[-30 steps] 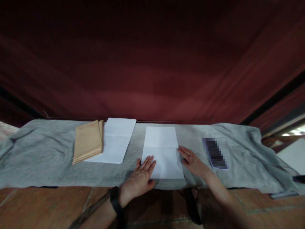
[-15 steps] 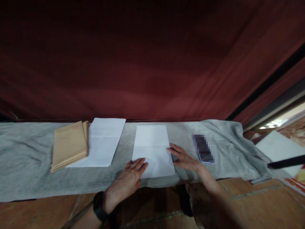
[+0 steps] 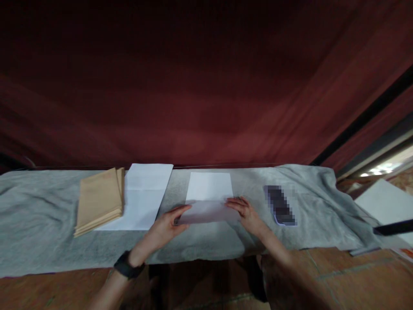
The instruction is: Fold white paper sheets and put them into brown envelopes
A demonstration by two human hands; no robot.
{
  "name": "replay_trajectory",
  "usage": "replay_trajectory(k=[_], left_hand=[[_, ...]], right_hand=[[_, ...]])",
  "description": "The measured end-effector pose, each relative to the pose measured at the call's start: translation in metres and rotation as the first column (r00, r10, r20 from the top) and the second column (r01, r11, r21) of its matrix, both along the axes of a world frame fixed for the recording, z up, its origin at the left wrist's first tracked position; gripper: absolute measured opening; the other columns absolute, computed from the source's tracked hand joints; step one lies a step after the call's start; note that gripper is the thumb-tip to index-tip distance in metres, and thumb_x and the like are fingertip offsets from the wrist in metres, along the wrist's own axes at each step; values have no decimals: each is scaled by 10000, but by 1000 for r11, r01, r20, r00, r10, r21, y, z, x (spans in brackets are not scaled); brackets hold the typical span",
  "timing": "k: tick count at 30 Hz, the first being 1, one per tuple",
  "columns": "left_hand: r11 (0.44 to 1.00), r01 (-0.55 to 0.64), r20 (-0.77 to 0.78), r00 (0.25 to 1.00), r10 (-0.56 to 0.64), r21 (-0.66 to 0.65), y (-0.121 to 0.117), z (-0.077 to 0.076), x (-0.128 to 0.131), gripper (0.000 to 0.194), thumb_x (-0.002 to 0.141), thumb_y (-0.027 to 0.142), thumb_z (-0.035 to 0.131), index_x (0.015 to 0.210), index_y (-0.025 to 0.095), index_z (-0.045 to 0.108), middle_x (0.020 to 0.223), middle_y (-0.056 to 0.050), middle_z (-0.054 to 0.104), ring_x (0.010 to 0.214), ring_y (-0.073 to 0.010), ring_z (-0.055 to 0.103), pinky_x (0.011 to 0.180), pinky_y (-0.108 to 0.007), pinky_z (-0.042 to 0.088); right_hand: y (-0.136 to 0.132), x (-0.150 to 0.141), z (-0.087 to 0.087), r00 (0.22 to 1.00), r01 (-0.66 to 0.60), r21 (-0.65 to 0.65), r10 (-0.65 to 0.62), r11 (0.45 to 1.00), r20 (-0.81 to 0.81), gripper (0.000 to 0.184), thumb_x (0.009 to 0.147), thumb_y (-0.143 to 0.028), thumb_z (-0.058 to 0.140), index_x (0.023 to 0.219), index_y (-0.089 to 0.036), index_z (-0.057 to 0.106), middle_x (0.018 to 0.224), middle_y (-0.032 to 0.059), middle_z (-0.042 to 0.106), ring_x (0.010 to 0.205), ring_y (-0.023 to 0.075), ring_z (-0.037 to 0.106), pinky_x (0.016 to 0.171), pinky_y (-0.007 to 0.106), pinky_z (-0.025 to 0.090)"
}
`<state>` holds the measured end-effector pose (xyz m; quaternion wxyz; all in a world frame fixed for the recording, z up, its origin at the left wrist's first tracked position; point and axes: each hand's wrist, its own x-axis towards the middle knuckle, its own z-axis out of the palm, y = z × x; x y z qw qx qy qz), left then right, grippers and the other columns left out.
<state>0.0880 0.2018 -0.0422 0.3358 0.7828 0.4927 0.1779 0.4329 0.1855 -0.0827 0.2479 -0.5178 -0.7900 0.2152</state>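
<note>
From the head view I have both hands on one white sheet (image 3: 209, 187), which lies in the middle of the grey cloth (image 3: 206, 245), straight ahead of me. Its far part rests flat and bright, while its near part bends up and over in shade, the raised edge running across the sheet between my two hands. My left hand (image 3: 176, 219) is at the left end of that bent part, and I read its grip as partly open: the fingers sit higher, the thumb lower, a clear gap shows between them, and the fingertips touch the paper. My right hand (image 3: 241, 212) is at the right end, fingers close together and laid on the raised edge; its thumb is not clear to me, so I cannot tell how far that grip is closed. A black wristband (image 3: 129, 265) circles my left wrist. To the left of the sheet, well apart from it, I see a stack of brown paper packets (image 3: 99, 193) partly covering white paper (image 3: 146, 202) with a crease across it. Near my right hand, on its outer side, lies a dark phone (image 3: 280, 206), its surface blurred into blocks.
</note>
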Motion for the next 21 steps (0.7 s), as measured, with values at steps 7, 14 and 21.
replay_trajectory(k=[7,14,21], left_hand=[[963,-244,268,926,267,-116,28,-20,9,504,757,546,651,1089,171,707,1129,-92,742,1050,-274,664,920,-397,529],[936,-352,154,925,347,6,30,-18,39,316,820,448,508,607,216,502,571,44,496,593,-145,493,583,-258,357],[936,-348,87,932,352,-54,23,-24,36,140,835,305,514,757,209,579,704,11,630,691,-174,601,643,-265,407]], right_hand=[[3,-1,5,832,180,-252,-284,951,-476,467,935,-563,508,892,-173,761,841,53,753,837,240,686,773,361,563],[9,0,2,804,226,-264,-332,938,-492,468,902,-577,520,953,-165,738,843,56,740,778,222,660,691,309,523],[11,-4,-16,890,381,-113,-397,918,-223,356,909,-377,466,1127,-189,676,811,55,740,719,225,677,685,321,531]])
